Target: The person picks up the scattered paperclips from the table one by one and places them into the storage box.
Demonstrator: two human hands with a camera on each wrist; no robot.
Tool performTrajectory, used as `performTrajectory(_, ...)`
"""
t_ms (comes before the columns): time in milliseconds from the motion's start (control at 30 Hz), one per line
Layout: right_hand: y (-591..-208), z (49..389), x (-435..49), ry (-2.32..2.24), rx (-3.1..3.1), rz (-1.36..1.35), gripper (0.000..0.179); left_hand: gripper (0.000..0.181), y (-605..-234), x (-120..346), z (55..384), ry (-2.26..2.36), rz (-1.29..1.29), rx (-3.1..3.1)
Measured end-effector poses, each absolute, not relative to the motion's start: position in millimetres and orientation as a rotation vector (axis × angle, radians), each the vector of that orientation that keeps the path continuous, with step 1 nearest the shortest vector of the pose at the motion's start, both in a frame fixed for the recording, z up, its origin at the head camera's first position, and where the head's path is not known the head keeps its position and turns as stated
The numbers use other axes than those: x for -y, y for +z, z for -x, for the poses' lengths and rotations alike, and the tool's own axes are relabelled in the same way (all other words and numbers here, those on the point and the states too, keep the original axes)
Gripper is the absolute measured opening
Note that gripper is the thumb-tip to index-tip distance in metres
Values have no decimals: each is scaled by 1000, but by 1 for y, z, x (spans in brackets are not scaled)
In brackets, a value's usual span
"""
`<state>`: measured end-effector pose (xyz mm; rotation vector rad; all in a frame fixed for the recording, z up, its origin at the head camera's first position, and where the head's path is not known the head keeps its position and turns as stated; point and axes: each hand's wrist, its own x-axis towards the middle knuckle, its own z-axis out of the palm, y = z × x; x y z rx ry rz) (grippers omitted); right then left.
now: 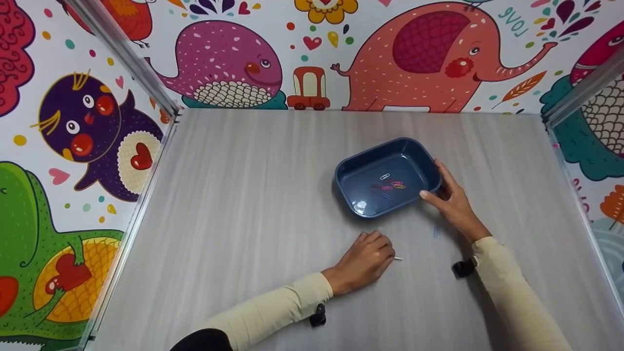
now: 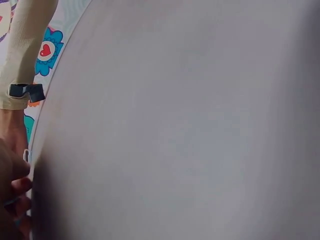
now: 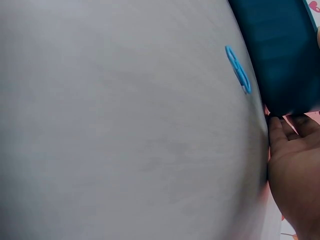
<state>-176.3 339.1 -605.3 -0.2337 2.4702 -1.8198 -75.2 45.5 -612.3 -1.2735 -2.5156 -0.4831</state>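
My left hand [image 1: 366, 261] is low over the table, its fingers curled and pinching a white paper clip [image 1: 398, 258]. The clip's looped end pokes out past the fingertips, and the left wrist view also catches this paper clip [image 2: 27, 155]. With my right hand [image 1: 453, 204] I hold the right end of a dark blue rectangular tub [image 1: 348, 195], thumb at the near rim and fingers along the outer side. Several coloured paper clips [image 1: 386, 187] lie on the tub's floor. A light blue paper clip [image 3: 238, 70] rests on the table just in front of the tub.
The grey wood-grain table [image 1: 234, 195] is bounded by printed cartoon panels [image 1: 229, 63] at the back and sides. Metal rails [image 1: 131, 234] run along the table's side edges. A black wrist camera [image 1: 464, 268] sits by the right sleeve.
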Motion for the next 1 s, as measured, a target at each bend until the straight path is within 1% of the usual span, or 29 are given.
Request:
performTrajectory(233,-604,177,-339,-1819,-2472,225,91,14,-603,-35,76,-597,1284,2556)
performTrajectory(633,-603,177,-338,-1806,-2462,223,91,11,-598,-15,78,-761,1188,2572)
performTrajectory(1000,-602,177,-338,-1776,-2479,217,91,5,-580,-7,81,-926,1124,2543)
